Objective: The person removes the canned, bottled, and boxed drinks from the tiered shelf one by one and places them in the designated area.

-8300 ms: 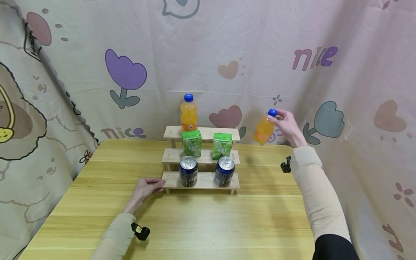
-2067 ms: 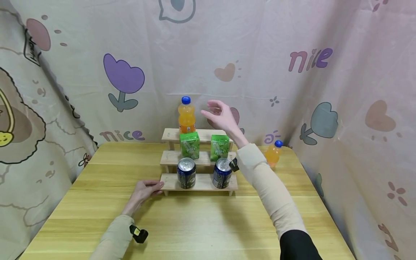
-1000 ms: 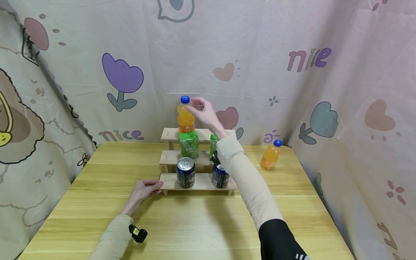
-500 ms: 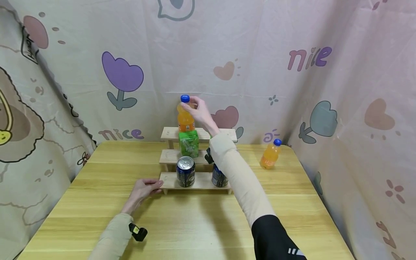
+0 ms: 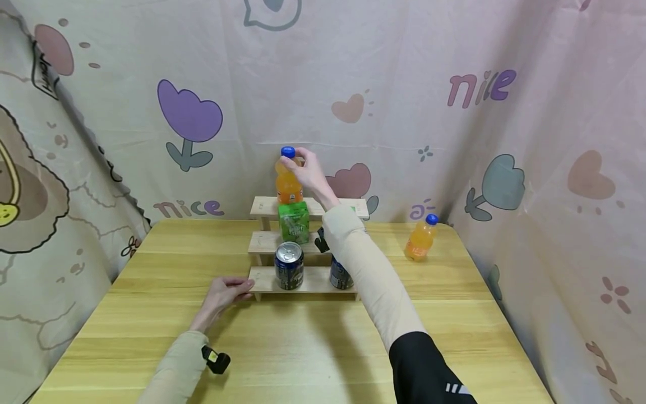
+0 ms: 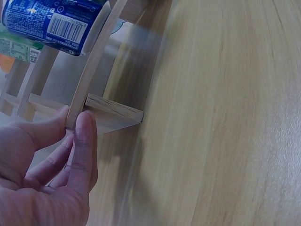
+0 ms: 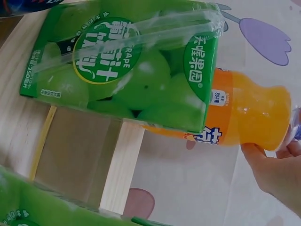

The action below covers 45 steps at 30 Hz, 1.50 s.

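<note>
The three-tier wooden shelf (image 5: 323, 275) stands on the table. My left hand (image 5: 227, 297) pinches the left end of its lowest board between thumb and fingers, as the left wrist view (image 6: 56, 165) also shows. On the top board an orange drink bottle (image 5: 289, 188) with a blue cap stands upright, and my right hand (image 5: 310, 174) grips it near the neck. In the right wrist view the fingers of the right hand (image 7: 277, 169) are round the upper part of the bottle (image 7: 258, 110), behind a green juice box (image 7: 127, 66).
A second orange bottle (image 5: 420, 240) stands on the table (image 5: 454, 325) at the right. A green juice box (image 5: 294, 223) is on the middle board. Two cans, left (image 5: 289, 266) and right (image 5: 340, 275), stand on the lowest board; my right sleeve partly covers the right one.
The second bottle, held in my right hand earlier, now stands on the table at the right. My right hand has moved left and taken hold of the shelf's top bottle. My left hand has stayed put.
</note>
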{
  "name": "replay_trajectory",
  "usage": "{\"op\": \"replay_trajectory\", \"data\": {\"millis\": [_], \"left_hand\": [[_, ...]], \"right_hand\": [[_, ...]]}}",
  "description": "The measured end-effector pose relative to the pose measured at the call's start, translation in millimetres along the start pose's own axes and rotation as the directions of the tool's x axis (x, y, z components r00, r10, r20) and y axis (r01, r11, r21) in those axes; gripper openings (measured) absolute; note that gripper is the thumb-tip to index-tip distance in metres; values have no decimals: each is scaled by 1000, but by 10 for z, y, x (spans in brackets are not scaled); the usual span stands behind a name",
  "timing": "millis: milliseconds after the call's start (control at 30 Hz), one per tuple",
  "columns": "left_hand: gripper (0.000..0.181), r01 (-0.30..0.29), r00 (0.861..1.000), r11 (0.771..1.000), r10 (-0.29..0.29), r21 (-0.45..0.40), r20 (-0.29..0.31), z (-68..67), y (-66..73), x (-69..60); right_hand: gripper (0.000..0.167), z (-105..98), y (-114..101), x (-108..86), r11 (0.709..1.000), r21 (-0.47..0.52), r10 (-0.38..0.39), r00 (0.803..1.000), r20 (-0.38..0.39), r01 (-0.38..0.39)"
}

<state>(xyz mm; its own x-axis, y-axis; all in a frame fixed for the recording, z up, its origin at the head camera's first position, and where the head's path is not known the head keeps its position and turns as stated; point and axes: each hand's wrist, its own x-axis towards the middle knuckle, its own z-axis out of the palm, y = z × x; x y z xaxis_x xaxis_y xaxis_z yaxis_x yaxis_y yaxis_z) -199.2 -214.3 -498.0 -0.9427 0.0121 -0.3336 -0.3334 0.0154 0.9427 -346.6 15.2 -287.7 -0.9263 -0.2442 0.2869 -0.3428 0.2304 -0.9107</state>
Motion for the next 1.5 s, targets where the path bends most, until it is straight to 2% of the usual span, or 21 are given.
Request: {"op": "replay_trajectory", "data": {"millis": [167,567,833,1067,1333,1500], "left_hand": [[48,3,1000,1000,-3,9,-2,2,4,3],[46,-7,1000,1000,7,-2,9,-8,-10,9],[47,-15,1000,1000,15,0,22,-14,-14,8],[47,-11,1000,1000,11,0,25,-21,-19,7],[47,1,1000,1000,-1,-3,10,-6,-13,-6],[47,-2,1000,1000,2,-4,10,-5,-9,-8]], "right_hand": [[38,-10,-13,-13,1000,0,-10,1000,-8,10],[34,-84,-58,-48,999,50,24,999,-28,-23],[34,-198,-122,-97,998,61,-23,998,-66,27],[34,-346,-172,-144,992,110,-53,991,-122,67],[33,-594,-226,-220,992,78,-88,982,-167,102],[33,-762,-228,-279,990,68,-109,969,-221,127]]}}
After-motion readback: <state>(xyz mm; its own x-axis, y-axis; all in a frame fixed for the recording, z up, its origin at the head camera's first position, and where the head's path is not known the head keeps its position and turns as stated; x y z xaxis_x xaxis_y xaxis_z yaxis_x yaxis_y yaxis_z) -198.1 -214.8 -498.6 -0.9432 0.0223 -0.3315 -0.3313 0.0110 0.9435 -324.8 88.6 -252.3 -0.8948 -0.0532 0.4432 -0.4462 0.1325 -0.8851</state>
